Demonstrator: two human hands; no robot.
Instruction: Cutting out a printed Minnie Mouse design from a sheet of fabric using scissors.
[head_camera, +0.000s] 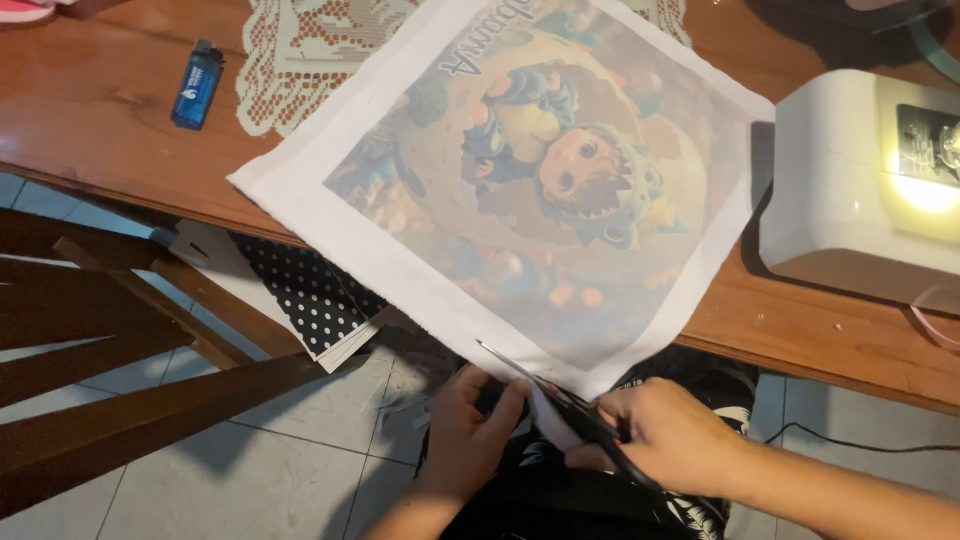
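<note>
Two hands are working at the near edge of a wooden surface (120, 130), where one printed fabric square (520, 190) is lying tilted, its lowest corner hanging past the edge toward the person's lap. The right hand (670, 435) is closing its fingers through the handles of one pair of scissors (560, 395), whose slim blades are angling up and left along the white border of the fabric. The left hand (470, 430) is pinching that overhanging corner just beside the blades, thumb on top and fingers curled beneath.

One blue lighter (197, 84) is lying well apart at the far left, near one lace doily (290, 70) that the fabric is partly covering. One white machine (865, 185) with a lit panel is sitting at the right, just beside the fabric's right corner. Bare wood is showing between the lighter and the fabric, and in front of the machine. Below the edge, one polka-dot piece (315, 295) is jutting out beside one dark wooden chair (130, 370), while tiled floor (250, 480) is lying open to the left of the hands.
</note>
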